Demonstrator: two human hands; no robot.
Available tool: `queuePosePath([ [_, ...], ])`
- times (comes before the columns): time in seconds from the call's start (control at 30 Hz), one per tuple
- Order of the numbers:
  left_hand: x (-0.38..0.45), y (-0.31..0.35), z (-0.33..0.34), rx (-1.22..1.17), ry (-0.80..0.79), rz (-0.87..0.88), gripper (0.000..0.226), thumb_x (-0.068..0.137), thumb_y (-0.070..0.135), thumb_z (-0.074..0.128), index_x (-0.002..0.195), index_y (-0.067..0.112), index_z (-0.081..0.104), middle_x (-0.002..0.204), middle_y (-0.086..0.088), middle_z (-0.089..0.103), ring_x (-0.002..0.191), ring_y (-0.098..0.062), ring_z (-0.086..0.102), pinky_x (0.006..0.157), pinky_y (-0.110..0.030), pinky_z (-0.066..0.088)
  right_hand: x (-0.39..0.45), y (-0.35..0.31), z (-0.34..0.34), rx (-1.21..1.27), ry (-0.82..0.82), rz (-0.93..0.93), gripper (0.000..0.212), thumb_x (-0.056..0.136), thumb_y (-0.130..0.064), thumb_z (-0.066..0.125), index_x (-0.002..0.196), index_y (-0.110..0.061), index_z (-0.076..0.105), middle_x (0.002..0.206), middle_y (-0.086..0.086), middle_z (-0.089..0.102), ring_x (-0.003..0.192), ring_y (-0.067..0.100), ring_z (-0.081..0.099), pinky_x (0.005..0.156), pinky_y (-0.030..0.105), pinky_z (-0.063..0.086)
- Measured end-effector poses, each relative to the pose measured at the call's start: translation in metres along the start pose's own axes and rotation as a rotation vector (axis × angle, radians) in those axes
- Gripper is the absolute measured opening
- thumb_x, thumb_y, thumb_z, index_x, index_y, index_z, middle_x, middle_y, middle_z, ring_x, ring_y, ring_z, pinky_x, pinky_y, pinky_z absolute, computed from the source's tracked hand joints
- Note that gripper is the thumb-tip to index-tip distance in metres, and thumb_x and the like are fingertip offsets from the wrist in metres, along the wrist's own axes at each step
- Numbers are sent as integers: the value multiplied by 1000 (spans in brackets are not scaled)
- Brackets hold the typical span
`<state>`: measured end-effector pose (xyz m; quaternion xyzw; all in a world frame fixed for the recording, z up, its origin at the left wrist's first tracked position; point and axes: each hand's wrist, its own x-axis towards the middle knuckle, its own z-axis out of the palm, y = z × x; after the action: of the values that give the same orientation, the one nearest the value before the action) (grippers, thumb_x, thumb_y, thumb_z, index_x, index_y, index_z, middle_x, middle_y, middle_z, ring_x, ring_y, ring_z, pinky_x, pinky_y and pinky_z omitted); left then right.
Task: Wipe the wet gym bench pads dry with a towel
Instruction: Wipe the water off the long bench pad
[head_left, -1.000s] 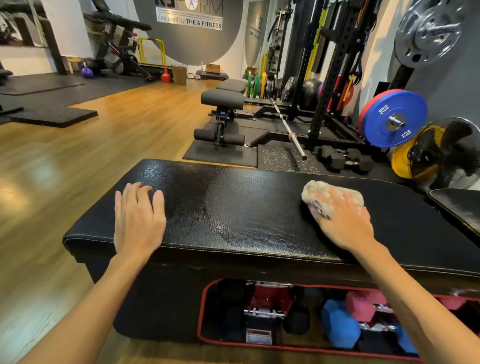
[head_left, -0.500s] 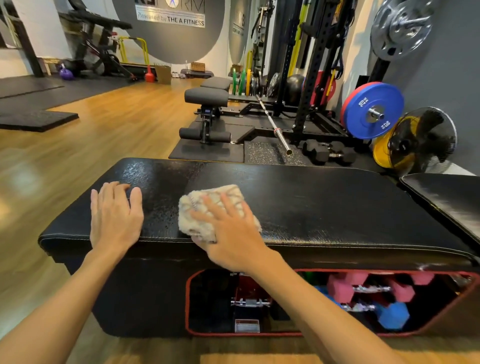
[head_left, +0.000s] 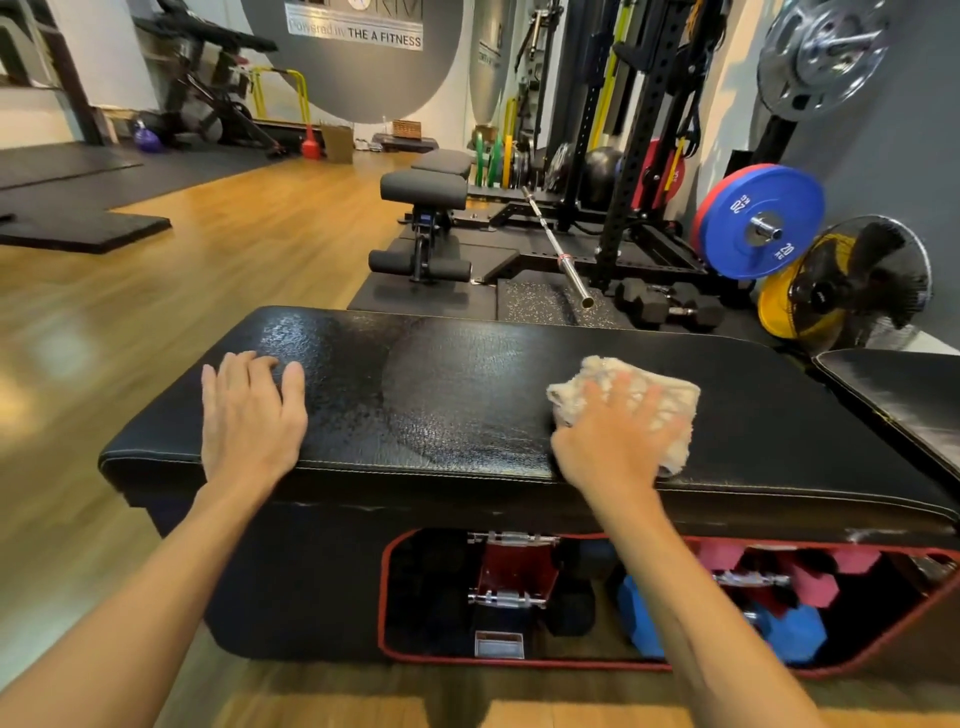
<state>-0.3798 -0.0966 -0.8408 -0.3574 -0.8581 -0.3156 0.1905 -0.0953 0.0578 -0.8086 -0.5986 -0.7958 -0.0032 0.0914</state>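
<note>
Long black padded gym bench top (head_left: 467, 395), textured vinyl with pale stitching along the near edge, runs left to right in front of the person. Sheen of wet patches on its left and middle surface; the right stretch looks duller.

Left hand (head_left: 249, 415) lies flat on the left end of the pad, palm down, fingers straight and close together, holding nothing.

Right hand (head_left: 618, 431) lies on a cream, nubbly folded towel (head_left: 670, 410) right of the pad's centre, near the front edge. Fingers spread and extended over the cloth, pressing it to the pad rather than gripping it. Hand and cloth are motion-blurred, so finer detail of the fingertips cannot be told.

Second black pad (head_left: 904, 395) sits just beside the right end of the first, a narrow gap between.

Below the bench, a red-rimmed opening (head_left: 384, 597) shows blue and pink hex dumbbells (head_left: 784, 623) stored inside.

Beyond the bench: a steel barbell (head_left: 556, 249) slanting down to the floor mat, black hex dumbbells (head_left: 670, 306) near its tip, a blue weight plate marked 20 KG (head_left: 763, 228), a black caged fan (head_left: 862, 286) in front of a yellow plate. Black upright rack (head_left: 639, 156) behind. Wooden floor (head_left: 156, 291) to the left.
</note>
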Motion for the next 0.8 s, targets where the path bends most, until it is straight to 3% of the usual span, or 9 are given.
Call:
queuePosePath([
  [0.1, 0, -2, 2, 16, 2, 3, 53, 101, 40, 29, 121, -1, 56, 129, -18, 52, 131, -31, 39, 119, -46, 9, -25, -69, 1, 109, -51, -156, 85, 82, -36, 54, 155, -17, 14, 163, 14, 5, 149, 42, -4, 116, 64, 0],
  [0.17, 1, -2, 1, 20, -1, 2, 53, 101, 40, 28, 120, -1, 56, 127, -19, 53, 130, -32, 40, 118, -46, 10, -52, -111, 4, 150, -16, -424, 81, 81, -35, 57, 152, -18, 22, 159, 14, 16, 147, 42, 6, 116, 62, 4],
  [0.27, 2, -8, 3, 45, -29, 41, 52, 99, 38, 22, 113, 1, 57, 122, -18, 54, 125, -33, 41, 115, -53, 17, -83, -140, 9, 235, -87, -831, 65, 93, -42, 55, 152, -30, 30, 163, 1, 16, 150, 33, 2, 117, 59, -4],
  [0.33, 3, -11, 2, 39, -54, 72, 52, 96, 37, 17, 109, 5, 56, 120, -14, 53, 124, -27, 40, 115, -54, 15, -83, -128, 5, 268, -123, -932, 60, 98, -49, 49, 153, -36, 29, 166, -7, 10, 152, 24, -5, 118, 54, -12],
  [0.5, -1, -1, -4, -109, 14, 16, 41, 103, 31, 27, 115, 4, 55, 124, -12, 51, 129, -24, 39, 120, -44, 8, -50, -49, 6, 233, -65, -860, 59, 95, -58, 43, 151, -43, 30, 164, -14, 16, 153, 18, 4, 122, 47, 4],
  [0.63, -2, 0, -5, -129, 20, 16, 40, 103, 31, 29, 115, 4, 56, 124, -11, 52, 128, -24, 41, 120, -42, 9, 21, 8, 12, 137, 14, -451, 77, 83, -81, 25, 146, -40, 36, 155, -12, 36, 141, 28, 37, 110, 50, 35],
  [0.7, -3, 2, -6, -137, 38, 22, 39, 103, 30, 29, 115, 4, 55, 123, -10, 53, 126, -23, 42, 120, -42, 10, 66, 11, 19, 96, -13, -271, 75, 82, -80, 19, 144, -40, 34, 154, -5, 35, 141, 34, 34, 109, 57, 33],
  [0.8, -4, 3, -5, -163, 62, 13, 40, 103, 30, 31, 118, 3, 55, 126, -11, 53, 129, -23, 41, 120, -37, 8, 133, -13, 50, 81, -55, -263, 91, 74, -83, -12, 141, -43, 33, 158, -4, 30, 147, 36, 21, 112, 67, 16],
])
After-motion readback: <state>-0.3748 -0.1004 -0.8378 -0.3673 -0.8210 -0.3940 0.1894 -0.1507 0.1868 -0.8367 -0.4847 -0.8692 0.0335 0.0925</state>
